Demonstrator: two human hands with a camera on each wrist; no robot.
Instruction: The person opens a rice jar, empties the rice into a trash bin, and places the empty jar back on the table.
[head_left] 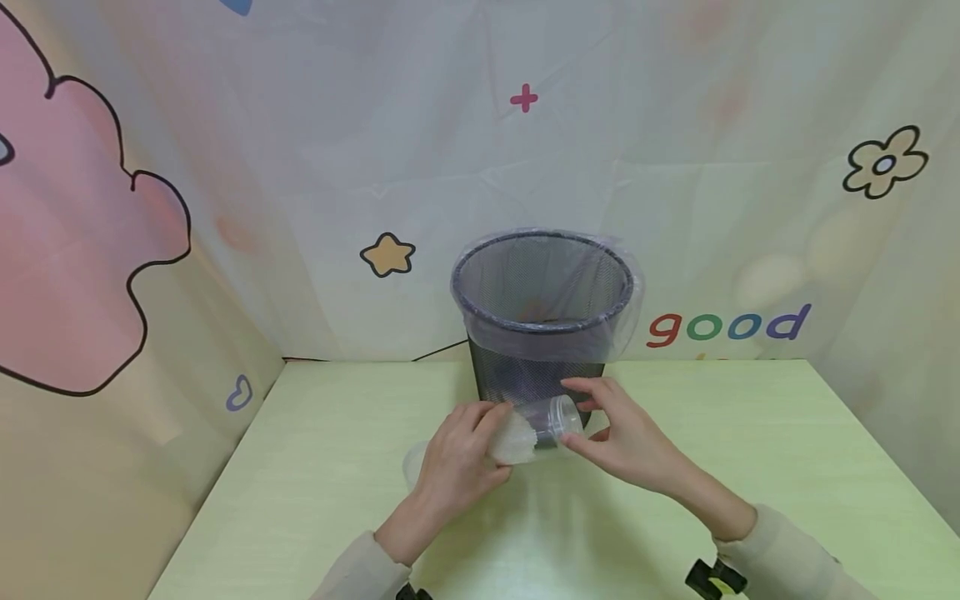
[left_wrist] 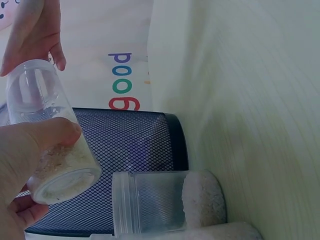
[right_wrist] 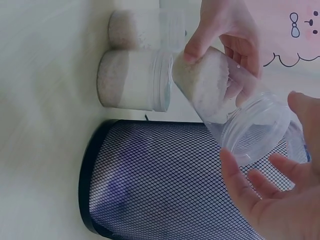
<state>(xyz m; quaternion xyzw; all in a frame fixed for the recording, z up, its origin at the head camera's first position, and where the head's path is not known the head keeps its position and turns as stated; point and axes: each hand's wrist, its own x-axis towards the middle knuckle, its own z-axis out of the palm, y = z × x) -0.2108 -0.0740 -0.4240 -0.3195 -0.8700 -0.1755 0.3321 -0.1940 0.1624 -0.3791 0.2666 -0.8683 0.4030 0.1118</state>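
- Gripping a clear jar (head_left: 542, 419) near its base, the left hand (head_left: 459, 454) has its thumb and fingers clamped on the wall, where the pale grains (head_left: 512, 442) lie inside
- The jar is above the table (head_left: 750, 467), in front of the mesh bin (head_left: 491, 379), whose rim is covered by a thin plastic bag (head_left: 536, 340)
- Its long axis is tilted: the base stays on the person's left and lower, the mouth points to the right and somewhat higher, toward the right hand (head_left: 633, 442)
- The right hand has its fingers apart and a little bent about the mouth; whether a fingertip touches the rim, one cannot tell surely
- This relation seems the important one: the jar lies to the left of the right hand, which is nearer to the mouth, while the left hand has the base
- Two other jars, a wider jar (right_wrist: 134, 82) and a second jar (right_wrist: 132, 31), stand upright on the table, left of the bin
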